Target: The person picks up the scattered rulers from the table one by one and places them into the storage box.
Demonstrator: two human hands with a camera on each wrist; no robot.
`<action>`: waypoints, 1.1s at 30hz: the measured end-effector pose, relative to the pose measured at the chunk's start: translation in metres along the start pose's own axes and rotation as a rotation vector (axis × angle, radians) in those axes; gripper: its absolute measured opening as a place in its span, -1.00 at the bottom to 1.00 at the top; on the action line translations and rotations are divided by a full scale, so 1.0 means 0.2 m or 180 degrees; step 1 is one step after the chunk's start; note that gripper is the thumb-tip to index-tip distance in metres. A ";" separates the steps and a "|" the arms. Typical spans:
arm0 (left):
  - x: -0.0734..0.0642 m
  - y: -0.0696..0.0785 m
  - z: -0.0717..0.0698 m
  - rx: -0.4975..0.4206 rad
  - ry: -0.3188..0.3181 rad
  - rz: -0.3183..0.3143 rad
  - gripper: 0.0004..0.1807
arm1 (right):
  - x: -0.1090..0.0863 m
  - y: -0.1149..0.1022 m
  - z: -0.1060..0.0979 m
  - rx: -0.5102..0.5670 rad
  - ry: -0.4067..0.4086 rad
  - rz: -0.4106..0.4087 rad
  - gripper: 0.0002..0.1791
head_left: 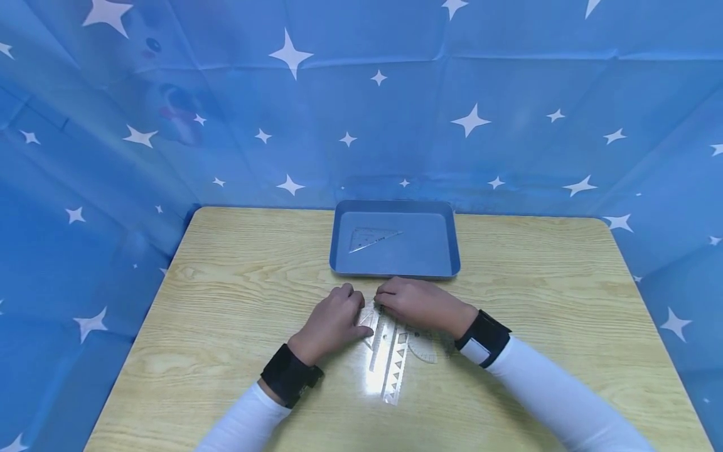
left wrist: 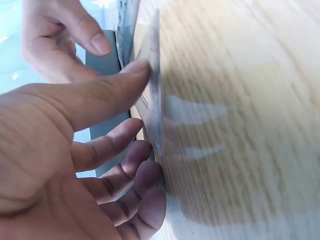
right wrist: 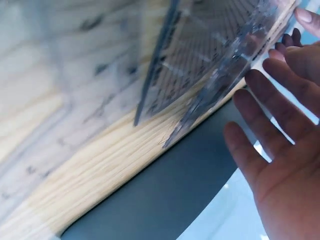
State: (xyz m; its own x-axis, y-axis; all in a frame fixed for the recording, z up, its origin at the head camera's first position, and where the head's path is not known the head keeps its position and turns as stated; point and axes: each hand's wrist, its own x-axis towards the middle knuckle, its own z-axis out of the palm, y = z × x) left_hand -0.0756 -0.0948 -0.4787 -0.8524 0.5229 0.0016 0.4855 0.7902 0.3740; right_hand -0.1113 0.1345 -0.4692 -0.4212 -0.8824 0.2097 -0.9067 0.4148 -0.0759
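Note:
My left hand [head_left: 333, 320] pinches a small clear set square [left wrist: 154, 95] between thumb and fingers. In the left wrist view this set square stands tilted, its long edge along the wood. Just right of it, two clear straight rulers lie side by side, the longer ruler [head_left: 395, 370] with cut-out triangles. My right hand [head_left: 415, 303] is over their far ends, with fingertips right at their edges in the right wrist view. Partly under the right hand lies a clear protractor [head_left: 423, 347]. Another clear set square [head_left: 369, 238] rests inside the blue tray [head_left: 395, 271].
The tray stands at the table's back edge, right behind my hands. Wood-grain tabletop [head_left: 226, 301] stretches to both sides. A blue curtain [head_left: 407, 125] with white stars hangs behind and at the sides. Glare falls on the rulers.

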 end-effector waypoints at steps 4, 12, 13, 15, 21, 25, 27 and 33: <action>-0.01 -0.01 0.01 -0.0121 -0.0063 -0.0103 -0.46 | 0.01 -0.01 0.03 -0.0025 -0.0054 -0.0004 -0.80; -0.01 -0.05 -0.01 -0.0573 -0.0191 -0.0317 -0.55 | 0.03 -0.03 0.06 -0.0140 -0.0155 0.0038 -0.80; -0.01 -0.06 -0.01 -0.0607 -0.0194 -0.0329 -0.56 | 0.04 -0.03 0.06 -0.0133 -0.0172 0.0047 -0.80; -0.01 -0.06 -0.02 -0.0663 -0.0195 -0.0355 -0.57 | 0.05 -0.04 0.06 -0.0147 -0.0235 0.0075 -0.80; -0.02 -0.07 -0.03 -0.0592 -0.0159 -0.0421 -0.59 | 0.06 -0.07 0.07 -0.0291 -0.0429 0.0145 -0.70; -0.03 -0.04 -0.02 -0.0424 -0.0069 -0.0422 -0.50 | 0.06 -0.08 0.07 -0.0338 -0.0507 0.0201 -0.61; -0.04 -0.02 -0.02 -0.0280 -0.0014 -0.0415 -0.48 | 0.06 -0.09 0.08 -0.0352 -0.0552 0.0232 -0.57; -0.04 0.01 -0.01 0.0105 0.0133 -0.0376 -0.57 | 0.05 -0.09 0.09 -0.0263 -0.0640 0.0360 -0.51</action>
State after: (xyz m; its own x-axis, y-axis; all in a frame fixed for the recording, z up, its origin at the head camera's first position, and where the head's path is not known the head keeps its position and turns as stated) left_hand -0.0687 -0.0978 -0.4753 -0.9110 0.4124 -0.0016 0.3869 0.8559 0.3431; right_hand -0.0991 0.1136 -0.4825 -0.5229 -0.8524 0.0055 -0.8524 0.5229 -0.0061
